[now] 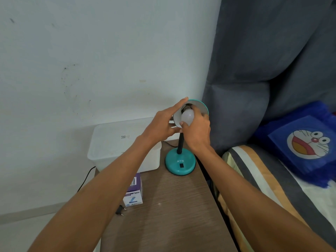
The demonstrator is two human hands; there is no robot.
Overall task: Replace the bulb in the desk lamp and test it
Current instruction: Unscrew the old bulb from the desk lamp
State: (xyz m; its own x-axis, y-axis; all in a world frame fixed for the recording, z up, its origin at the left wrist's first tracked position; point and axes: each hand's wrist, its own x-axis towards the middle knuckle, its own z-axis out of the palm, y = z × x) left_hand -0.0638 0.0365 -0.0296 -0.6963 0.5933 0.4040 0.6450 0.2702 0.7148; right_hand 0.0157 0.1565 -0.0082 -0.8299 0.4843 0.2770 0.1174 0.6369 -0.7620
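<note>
At the tabletop's (172,206) right edge, the right hand (197,131) grips the desk lamp's (180,163) bulb (187,117), its base pointing away into the shade (201,107). The left hand's (161,124) straight fingers brace the shade.

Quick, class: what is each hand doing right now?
Left hand: open, straight fingers resting on the lamp shade.
Right hand: fingers curled round the bulb.

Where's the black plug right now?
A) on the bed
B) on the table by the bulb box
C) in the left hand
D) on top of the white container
B: the black plug lies loose on the table beside the bulb box, while the left hand rests on the lamp shade and the right hand grips the bulb.
</note>
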